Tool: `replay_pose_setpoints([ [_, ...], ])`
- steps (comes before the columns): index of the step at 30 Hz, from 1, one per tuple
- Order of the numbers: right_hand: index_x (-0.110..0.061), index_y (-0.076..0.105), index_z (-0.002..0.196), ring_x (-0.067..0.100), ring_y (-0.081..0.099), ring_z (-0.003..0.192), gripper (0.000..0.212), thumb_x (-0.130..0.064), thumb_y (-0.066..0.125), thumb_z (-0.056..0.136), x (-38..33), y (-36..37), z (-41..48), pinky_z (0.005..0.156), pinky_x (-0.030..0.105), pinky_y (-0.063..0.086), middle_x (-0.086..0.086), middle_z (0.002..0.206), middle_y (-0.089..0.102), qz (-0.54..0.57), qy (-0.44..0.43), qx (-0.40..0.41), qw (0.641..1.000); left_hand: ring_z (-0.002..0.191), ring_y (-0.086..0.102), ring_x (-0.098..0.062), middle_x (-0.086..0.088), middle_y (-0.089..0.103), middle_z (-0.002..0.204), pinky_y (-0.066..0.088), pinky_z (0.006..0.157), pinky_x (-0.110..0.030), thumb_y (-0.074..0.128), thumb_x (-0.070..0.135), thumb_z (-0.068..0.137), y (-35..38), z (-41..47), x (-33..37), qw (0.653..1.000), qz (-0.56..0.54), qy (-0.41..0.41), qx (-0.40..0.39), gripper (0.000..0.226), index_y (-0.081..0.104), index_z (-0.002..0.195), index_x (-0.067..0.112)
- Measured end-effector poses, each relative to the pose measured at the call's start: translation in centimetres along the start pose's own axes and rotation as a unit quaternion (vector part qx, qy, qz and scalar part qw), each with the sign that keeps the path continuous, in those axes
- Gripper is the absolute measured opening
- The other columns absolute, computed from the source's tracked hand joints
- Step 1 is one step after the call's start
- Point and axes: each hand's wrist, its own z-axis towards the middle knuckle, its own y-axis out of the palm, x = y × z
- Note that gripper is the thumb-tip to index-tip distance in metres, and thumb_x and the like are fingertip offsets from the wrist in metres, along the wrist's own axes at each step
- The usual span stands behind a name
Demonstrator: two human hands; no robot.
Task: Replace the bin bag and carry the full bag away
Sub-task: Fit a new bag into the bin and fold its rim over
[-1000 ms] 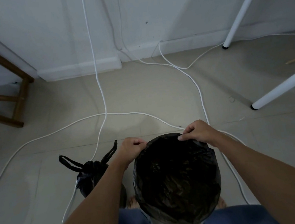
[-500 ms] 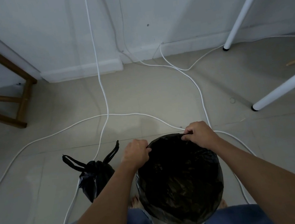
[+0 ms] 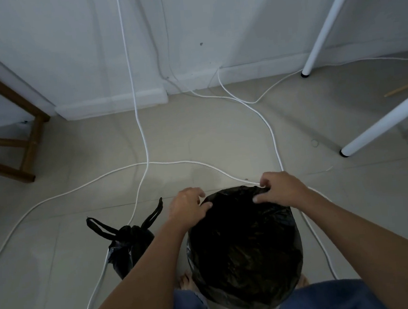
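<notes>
The left hand (image 3: 189,206) and right hand (image 3: 281,189) each pinched the far rim of the black bin liner (image 3: 243,249), fingers curled; the tied full bag (image 3: 129,244) sat beside it.

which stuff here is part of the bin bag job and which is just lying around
Job: open black plastic bin liner, its far rim gripped by left hand and right hand; tied black plastic bag on the floor.
Lying about: white cables, white table legs, brown wooden stool frame.

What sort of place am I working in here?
Probably a room in a home: tiled floor, white cables trailing from the wall, white table legs and a wooden stool.
</notes>
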Motion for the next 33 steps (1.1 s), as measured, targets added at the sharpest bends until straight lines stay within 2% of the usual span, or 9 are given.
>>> replay_pose_setpoints([
  [4,-0.025,0.063,0.11,0.032,0.062,0.102,0.033,-0.024,0.067,0.077,-0.4,0.8,-0.4,0.077,0.028,0.044,0.011,0.114,0.06,-0.102,-0.011,-0.002,0.995,0.099,0.064,-0.028,-0.007,0.069,0.104,0.049,0.079,-0.032,0.063,0.023,0.084,0.4,0.3,0.3,0.996,0.085,0.013,-0.02,0.015,0.068,0.098,0.018],
  [10,-0.023,0.066,0.105,0.032,0.061,0.098,0.029,-0.011,0.057,0.081,-2.4,0.8,0.8,0.074,0.029,0.045,0.012,0.111,0.062,-0.081,-0.054,0.029,0.995,0.091,0.064,-0.029,-0.01,0.066,0.095,0.049,0.071,-0.032,0.061,0.012,0.075,0.2,-0.1,-0.9,0.994,0.086,-0.04,-0.056,0.006,0.059,0.08,0.014],
  [12,-0.023,0.065,0.111,0.03,0.061,0.102,0.033,-0.014,0.062,0.08,-3.1,0.7,1.2,0.082,0.032,0.049,0.01,0.115,0.063,-0.039,-0.071,0.029,0.996,0.088,0.064,-0.028,-0.009,0.065,0.091,0.047,0.066,-0.031,0.058,0.009,0.073,0.2,-0.6,-1.3,0.992,0.085,-0.067,-0.068,0.006,0.056,0.077,0.013],
  [14,-0.024,0.059,0.123,0.025,0.06,0.108,0.049,-0.021,0.073,0.076,-3.3,0.3,1.5,0.092,0.034,0.049,0.003,0.12,0.063,0.021,-0.077,0.013,0.997,0.084,0.065,-0.027,-0.009,0.064,0.084,0.045,0.062,-0.029,0.058,0.008,0.072,0.3,-1.3,-1.8,0.989,0.079,-0.092,-0.087,0.006,0.054,0.074,0.01],
  [17,-0.023,0.052,0.13,0.018,0.06,0.108,0.066,-0.028,0.08,0.07,-2.5,-0.4,1.2,0.092,0.033,0.048,-0.004,0.118,0.061,0.084,-0.064,0.017,0.994,0.083,0.067,-0.026,-0.005,0.06,0.073,0.047,0.061,-0.028,0.07,0.026,0.072,-0.1,-2.1,-2.1,0.984,0.057,-0.12,-0.117,0.021,0.056,0.074,0.01],
  [20,-0.02,0.059,0.114,0.017,0.062,0.095,0.053,-0.035,0.08,0.068,-0.7,-0.6,0.6,0.083,0.03,0.049,-0.004,0.107,0.065,0.074,-0.035,0.046,0.996,0.1,0.063,-0.023,-0.005,0.066,0.104,0.048,0.08,-0.03,0.069,0.047,0.079,-0.7,-1.8,-1.4,0.994,0.02,-0.103,-0.03,0.045,0.063,0.109,0.014],
  [23,-0.023,0.062,0.091,0.02,0.063,0.086,0.036,-0.043,0.079,0.066,0.4,0.1,-0.1,0.077,0.031,0.05,0.0,0.098,0.068,0.036,0.005,0.055,0.998,0.099,0.062,-0.019,-0.004,0.064,0.113,0.048,0.086,-0.03,0.065,0.038,0.087,-0.9,-0.4,0.8,0.999,-0.012,-0.014,0.028,0.039,0.063,0.12,0.017],
  [28,-0.02,0.067,0.097,0.024,0.063,0.092,0.032,-0.039,0.075,0.073,0.4,1.6,-0.5,0.077,0.03,0.049,0.004,0.1,0.066,0.017,0.013,0.064,0.998,0.107,0.06,-0.022,-0.004,0.063,0.113,0.048,0.092,-0.032,0.064,0.034,0.088,-0.1,2.4,3.6,0.999,0.019,0.025,0.011,0.033,0.068,0.118,0.019],
  [33,-0.023,0.071,0.095,0.028,0.065,0.095,0.018,-0.031,0.07,0.078,1.0,2.2,0.1,0.078,0.031,0.05,0.007,0.102,0.069,0.002,0.008,0.081,0.997,0.099,0.062,-0.029,-0.008,0.066,0.1,0.041,0.071,-0.029,0.062,0.024,0.087,1.0,3.1,4.0,0.997,0.074,0.031,0.004,0.014,0.071,0.087,0.014],
])
